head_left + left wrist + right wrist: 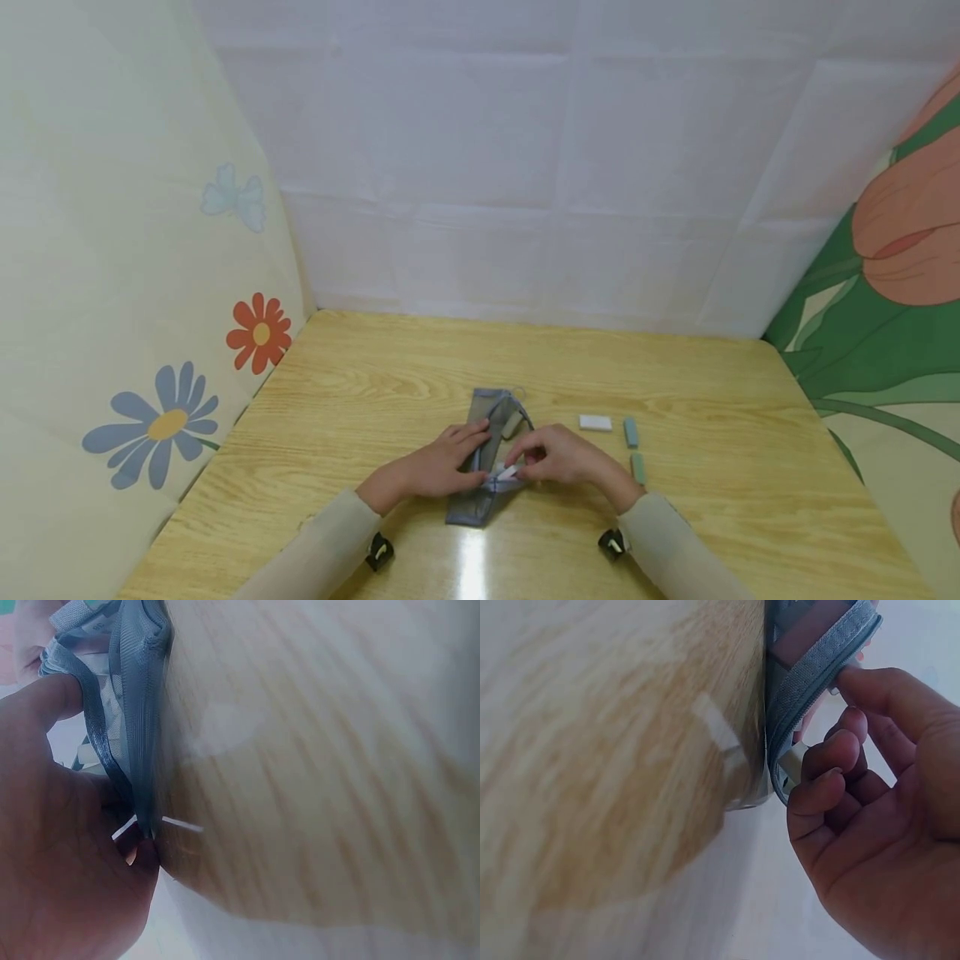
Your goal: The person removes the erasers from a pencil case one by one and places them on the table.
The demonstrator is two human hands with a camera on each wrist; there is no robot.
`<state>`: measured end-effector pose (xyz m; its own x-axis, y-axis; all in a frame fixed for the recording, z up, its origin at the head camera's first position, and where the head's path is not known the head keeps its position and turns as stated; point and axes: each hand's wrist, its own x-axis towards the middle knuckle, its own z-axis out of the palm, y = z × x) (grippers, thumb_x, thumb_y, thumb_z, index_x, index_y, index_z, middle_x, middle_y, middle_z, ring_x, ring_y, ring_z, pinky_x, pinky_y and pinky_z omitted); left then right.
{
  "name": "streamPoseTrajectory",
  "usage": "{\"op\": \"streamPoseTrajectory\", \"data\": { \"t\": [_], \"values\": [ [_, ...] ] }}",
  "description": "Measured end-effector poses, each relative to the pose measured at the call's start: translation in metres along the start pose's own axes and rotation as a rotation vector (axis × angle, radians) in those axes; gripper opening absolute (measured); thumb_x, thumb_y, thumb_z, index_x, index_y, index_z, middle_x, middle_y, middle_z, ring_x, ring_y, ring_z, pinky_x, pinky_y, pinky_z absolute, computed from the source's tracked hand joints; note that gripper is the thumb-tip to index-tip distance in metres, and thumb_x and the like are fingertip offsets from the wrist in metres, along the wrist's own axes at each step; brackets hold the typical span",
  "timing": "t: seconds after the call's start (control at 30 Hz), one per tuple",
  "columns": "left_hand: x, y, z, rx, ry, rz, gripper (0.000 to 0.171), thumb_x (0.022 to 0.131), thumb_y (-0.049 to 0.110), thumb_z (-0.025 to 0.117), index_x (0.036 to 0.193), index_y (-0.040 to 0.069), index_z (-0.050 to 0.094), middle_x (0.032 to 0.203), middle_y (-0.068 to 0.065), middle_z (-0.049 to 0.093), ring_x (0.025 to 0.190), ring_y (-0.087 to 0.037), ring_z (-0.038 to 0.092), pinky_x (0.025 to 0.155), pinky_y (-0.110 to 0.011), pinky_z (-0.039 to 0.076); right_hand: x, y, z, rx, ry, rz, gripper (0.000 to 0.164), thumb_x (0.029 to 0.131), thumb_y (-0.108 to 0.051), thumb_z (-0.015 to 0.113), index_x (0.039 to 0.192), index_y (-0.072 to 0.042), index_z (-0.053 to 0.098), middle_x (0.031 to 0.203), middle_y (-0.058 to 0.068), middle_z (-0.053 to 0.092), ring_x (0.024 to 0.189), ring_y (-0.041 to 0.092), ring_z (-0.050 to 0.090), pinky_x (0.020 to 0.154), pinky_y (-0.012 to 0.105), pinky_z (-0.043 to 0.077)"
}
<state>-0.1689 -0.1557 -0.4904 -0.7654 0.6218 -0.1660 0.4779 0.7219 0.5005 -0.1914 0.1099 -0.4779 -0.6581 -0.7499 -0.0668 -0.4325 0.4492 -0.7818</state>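
A grey mesh zip pouch [467, 507] lies on the table between the hands, its zipper undone and its mouth spread. The left hand [431, 467] holds the pouch's left side; in the left wrist view its thumb hooks over the zipper edge [96, 712]. At the mouth, the right hand [566, 454] pinches a small white block [508, 472] that looks like an eraser. From the right wrist, curled fingers show close against the zipper rim [821, 671]. A pale greenish block [513, 425] sits within the pouch, near its far end.
Right of the pouch lie a white block [595, 423], a blue-green block [631, 432] and a green block [637, 468], the last close to the right forearm. A white sheet [487, 167] hangs behind the wooden table [360, 358], with flowered sheets at both sides.
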Motion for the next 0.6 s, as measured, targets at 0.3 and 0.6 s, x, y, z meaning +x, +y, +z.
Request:
{"op": "streamPoseTrajectory", "data": {
  "t": [0.3, 0.6],
  "values": [
    [0.0006, -0.0001, -0.001, 0.006, -0.007, 0.0, 0.075, 0.101, 0.051, 0.052, 0.157, 0.005, 0.035, 0.168, -0.007, 0.021, 0.152, -0.033, 0.022, 0.118, -0.053, 0.032, -0.0005, 0.0004, 0.0009, 0.019, 0.018, -0.003, 0.016, 0.087, -0.009, 0.076, 0.099, -0.019, 0.079, 0.071, -0.007, 0.06, 0.062, 0.003, 0.05, 0.056, 0.019, 0.041],
    [0.0001, 0.0013, -0.0026, 0.0, -0.005, 0.005, 0.073, 0.1, 0.048, 0.054, 0.157, 0.004, 0.036, 0.168, -0.008, 0.022, 0.151, -0.034, 0.023, 0.118, -0.053, 0.032, -0.0027, 0.0032, -0.0001, 0.016, 0.047, -0.04, 0.012, 0.088, -0.015, 0.078, 0.1, -0.018, 0.079, 0.071, -0.008, 0.062, 0.062, 0.002, 0.051, 0.057, 0.019, 0.043]
  ]
}}
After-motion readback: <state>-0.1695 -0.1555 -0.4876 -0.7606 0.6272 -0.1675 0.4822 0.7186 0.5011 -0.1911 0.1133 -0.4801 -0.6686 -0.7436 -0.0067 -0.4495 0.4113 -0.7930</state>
